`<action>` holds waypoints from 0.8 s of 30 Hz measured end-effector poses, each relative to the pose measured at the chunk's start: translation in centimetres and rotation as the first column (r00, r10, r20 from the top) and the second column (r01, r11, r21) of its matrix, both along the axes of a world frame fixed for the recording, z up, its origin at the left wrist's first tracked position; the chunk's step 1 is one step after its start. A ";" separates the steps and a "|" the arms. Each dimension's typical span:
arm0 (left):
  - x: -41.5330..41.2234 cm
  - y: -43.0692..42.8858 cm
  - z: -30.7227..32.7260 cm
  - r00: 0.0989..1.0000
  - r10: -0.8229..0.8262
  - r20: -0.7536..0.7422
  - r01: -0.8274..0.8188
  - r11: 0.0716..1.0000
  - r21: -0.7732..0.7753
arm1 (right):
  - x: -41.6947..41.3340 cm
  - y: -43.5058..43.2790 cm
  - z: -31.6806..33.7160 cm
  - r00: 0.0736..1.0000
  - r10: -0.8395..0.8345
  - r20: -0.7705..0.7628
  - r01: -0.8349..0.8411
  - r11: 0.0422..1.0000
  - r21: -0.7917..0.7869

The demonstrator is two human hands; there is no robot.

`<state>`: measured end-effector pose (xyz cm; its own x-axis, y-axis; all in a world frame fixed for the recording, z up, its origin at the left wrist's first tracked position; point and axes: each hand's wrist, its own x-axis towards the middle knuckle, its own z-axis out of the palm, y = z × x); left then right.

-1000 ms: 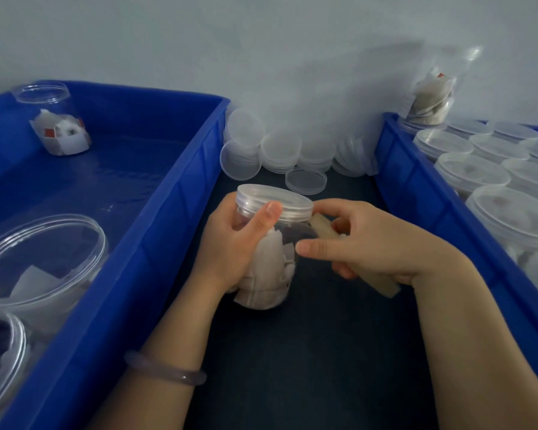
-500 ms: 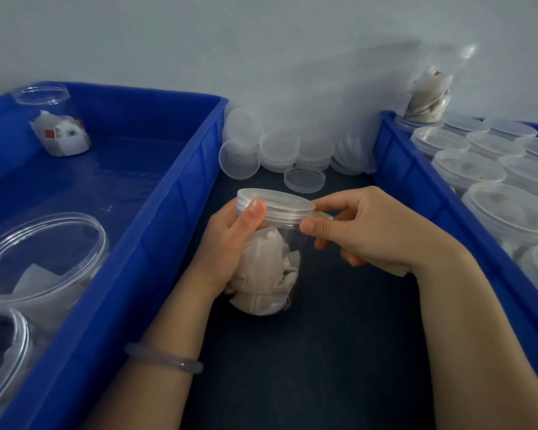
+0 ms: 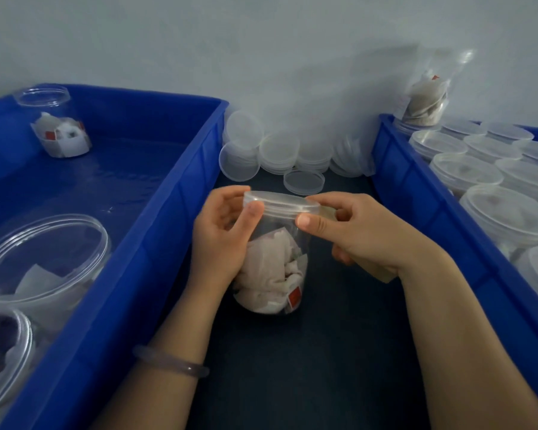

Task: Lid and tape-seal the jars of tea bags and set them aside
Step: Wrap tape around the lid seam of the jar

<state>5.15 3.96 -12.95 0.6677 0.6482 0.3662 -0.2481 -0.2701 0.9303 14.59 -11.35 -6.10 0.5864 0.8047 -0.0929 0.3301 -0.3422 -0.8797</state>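
Observation:
A clear plastic jar (image 3: 275, 271) full of tea bags stands on the dark table between two blue bins, with a translucent lid (image 3: 280, 202) on top. My left hand (image 3: 222, 240) grips the jar's left side, thumb on the lid's rim. My right hand (image 3: 357, 234) holds a strip of beige tape (image 3: 375, 270), thumb pressing at the lid's right edge. The tape runs behind my palm, so most of it is hidden.
The left blue bin (image 3: 174, 218) holds several open jars (image 3: 55, 125) with tea bags. The right blue bin (image 3: 416, 193) holds several lidded jars (image 3: 466, 172) and a bag of tea bags (image 3: 426, 97). Loose lids (image 3: 280, 150) pile against the wall behind.
My right hand has moved up and in from the jar's side to its lid rim, bringing the tape. The left thumb has shifted along the rim. The jar has turned slightly.

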 end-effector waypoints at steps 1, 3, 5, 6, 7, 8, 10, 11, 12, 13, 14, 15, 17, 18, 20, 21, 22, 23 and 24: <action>0.0 -0.1 0.4 1.000 0.010 -0.001 -0.010 1.000 -0.001 | -0.1 0.0 0.1 0.999 -0.026 0.040 0.027 0.999 -0.021; -0.1 -0.3 1.0 0.996 -0.046 -0.078 0.047 0.999 0.005 | -0.2 0.1 0.3 0.992 -0.043 0.120 0.054 0.995 -0.084; -0.1 -0.7 1.3 0.981 -0.091 -0.169 0.102 0.993 0.060 | -0.4 0.1 0.5 0.988 -0.021 0.152 0.039 0.992 -0.120; -0.1 -0.9 1.4 0.976 -0.101 -0.193 0.116 0.991 0.068 | -0.5 0.0 0.6 0.985 0.005 0.170 0.019 0.990 -0.136; -0.1 -1.2 1.4 0.976 -0.104 -0.194 0.117 0.991 0.057 | -0.5 0.0 0.7 0.978 0.037 0.206 -0.004 0.987 -0.158; 0.0 -1.3 1.3 0.978 -0.100 -0.182 0.108 0.994 0.034 | -0.5 -0.1 0.8 0.968 0.068 0.243 -0.023 0.982 -0.186; 0.1 -1.2 0.9 0.988 -0.077 -0.136 0.076 0.997 -0.015 | -0.6 -0.2 1.1 0.957 0.116 0.265 -0.058 0.974 -0.218; 0.1 -1.1 0.9 0.990 -0.072 -0.120 0.069 0.997 -0.029 | -0.6 -0.2 1.2 0.963 0.134 0.234 -0.083 0.973 -0.217; 0.1 -1.0 0.8 0.991 -0.072 -0.117 0.067 0.997 -0.041 | -0.7 -0.3 1.3 0.973 0.145 0.181 -0.107 0.973 -0.204; 0.1 -0.8 0.7 0.990 -0.073 -0.120 0.067 0.996 -0.051 | -0.7 -0.4 1.4 0.981 0.150 0.125 -0.125 0.975 -0.186; 0.1 -0.6 0.6 0.990 -0.075 -0.120 0.068 0.996 -0.059 | -0.8 -0.5 1.4 0.985 0.149 0.083 -0.132 0.976 -0.173; 0.1 -0.3 0.5 0.990 -0.077 -0.120 0.070 0.996 -0.064 | -0.7 -0.6 1.5 0.988 0.141 0.066 -0.129 0.978 -0.164; 0.2 0.1 0.3 0.990 -0.093 -0.107 0.083 0.992 -0.090 | -0.5 -0.9 1.7 0.988 0.113 0.104 -0.095 0.982 -0.160; 0.2 0.2 0.3 0.990 -0.101 -0.095 0.091 0.990 -0.105 | -0.4 -1.1 1.8 0.988 0.089 0.130 -0.068 0.985 -0.157; 0.2 0.2 0.2 0.990 -0.122 -0.077 0.112 0.986 -0.124 | -0.3 -1.3 1.8 0.987 0.048 0.155 -0.025 0.988 -0.152; 0.2 0.1 0.2 0.988 -0.142 -0.067 0.132 0.981 -0.140 | -0.3 -1.3 1.8 0.985 0.040 0.169 -0.014 0.988 -0.151; 0.1 0.1 0.1 0.985 -0.161 -0.059 0.151 0.976 -0.154 | -0.3 -1.2 1.7 0.983 0.033 0.178 -0.007 0.989 -0.147; 0.1 0.0 0.1 0.982 -0.178 -0.055 0.167 0.973 -0.162 | -0.2 -1.2 1.7 0.984 0.025 0.176 -0.001 0.991 -0.135; 0.0 0.0 0.0 0.979 -0.195 -0.053 0.184 0.969 -0.162 | -0.2 -1.2 1.7 0.986 0.017 0.166 0.004 0.993 -0.122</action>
<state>5.19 4.00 -12.91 0.8038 0.5525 0.2204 -0.2155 -0.0749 0.9736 14.38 -12.54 -4.38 0.5967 0.7972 -0.0915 0.4709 -0.4402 -0.7645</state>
